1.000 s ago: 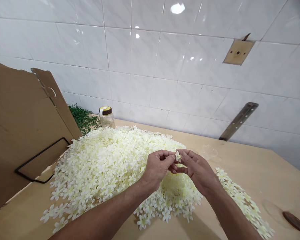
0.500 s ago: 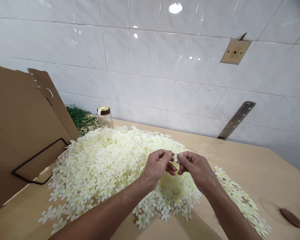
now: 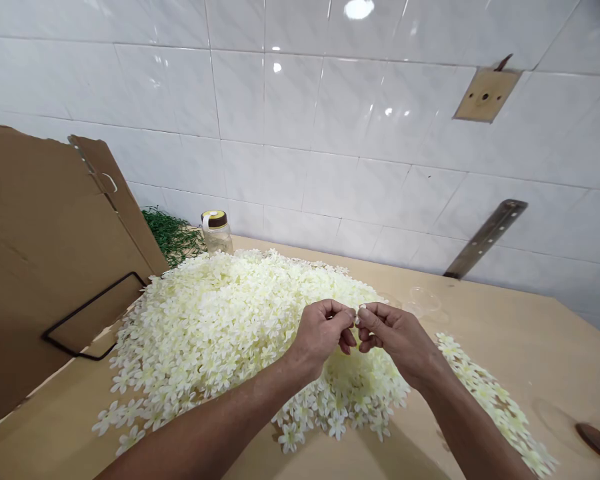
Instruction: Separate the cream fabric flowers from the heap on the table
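Over the right part of a large heap of cream-white artificial flowers [image 3: 230, 313], both my hands meet at the fingertips. My left hand [image 3: 320, 337] is closed in a pinch of thumb and forefinger; what lies in it is too small to make out. My right hand [image 3: 393, 337] pinches a small white piece [image 3: 359, 315], of which only a bit shows between the fingertips. It may be part of a flower, but I cannot tell. A looser strip of the same flowers [image 3: 495, 393] lies to the right of my right forearm.
A cardboard box [image 3: 45, 267] stands at left, with a black wire frame [image 3: 87, 307] against it. Green artificial foliage [image 3: 173, 237] and a lidded jar [image 3: 217, 233] sit behind the heap. A metal bracket [image 3: 487, 239] leans on the tiled wall. A brown oval object [image 3: 599, 441] lies far right.
My fingertips have come closer together, and a white bit now shows at my right fingertips. The whole view has shifted slightly, with things appearing further right.
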A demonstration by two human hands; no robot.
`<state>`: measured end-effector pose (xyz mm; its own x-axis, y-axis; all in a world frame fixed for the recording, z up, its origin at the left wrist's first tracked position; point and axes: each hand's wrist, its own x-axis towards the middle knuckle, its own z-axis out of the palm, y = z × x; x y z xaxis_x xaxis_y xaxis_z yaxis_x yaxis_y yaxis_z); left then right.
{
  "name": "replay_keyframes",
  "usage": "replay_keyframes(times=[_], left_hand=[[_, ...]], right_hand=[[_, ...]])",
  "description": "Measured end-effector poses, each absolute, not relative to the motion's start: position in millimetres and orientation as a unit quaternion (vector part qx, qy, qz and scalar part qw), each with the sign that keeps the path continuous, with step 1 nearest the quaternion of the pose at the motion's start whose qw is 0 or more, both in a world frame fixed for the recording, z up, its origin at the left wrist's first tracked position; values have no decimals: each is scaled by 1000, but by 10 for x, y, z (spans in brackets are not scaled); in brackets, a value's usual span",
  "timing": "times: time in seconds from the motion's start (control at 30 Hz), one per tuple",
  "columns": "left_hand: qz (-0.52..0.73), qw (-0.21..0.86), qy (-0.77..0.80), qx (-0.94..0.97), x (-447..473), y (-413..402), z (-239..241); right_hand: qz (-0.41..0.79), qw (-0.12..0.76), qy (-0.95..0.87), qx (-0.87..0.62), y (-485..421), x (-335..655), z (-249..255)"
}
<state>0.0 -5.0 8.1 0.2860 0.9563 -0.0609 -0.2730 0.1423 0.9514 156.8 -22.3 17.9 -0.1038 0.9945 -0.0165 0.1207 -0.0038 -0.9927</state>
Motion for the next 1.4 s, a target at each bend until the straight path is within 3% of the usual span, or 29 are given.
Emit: replay_keyframes(times=[0.13,0.4,0.57,0.73,0.97,1.23,1.4], left_hand=[[455,681,355,451,27,-88,45],[449,653,355,497,57,-117,-15],[433,626,361,539,45,-98,-84],[418,626,386,534,13,-57,-62],[449,691,315,472,-6,-68,47],[487,645,344,478,25,-75,-1],[468,608,329,551,9,-87,-15]], right_hand=[[452,449,-554,-537,-226,1600,139],[201,333,-666,-637,-322,1478,168],[107,292,-704,-639,-300,1443,64],[122,274,-716,-630,-261,1477,30],[159,448,-690,-545,-261,1511,113],[135,322,-745,-568,-286,1513,147],[89,308,-747,-583,-272,1572,143]])
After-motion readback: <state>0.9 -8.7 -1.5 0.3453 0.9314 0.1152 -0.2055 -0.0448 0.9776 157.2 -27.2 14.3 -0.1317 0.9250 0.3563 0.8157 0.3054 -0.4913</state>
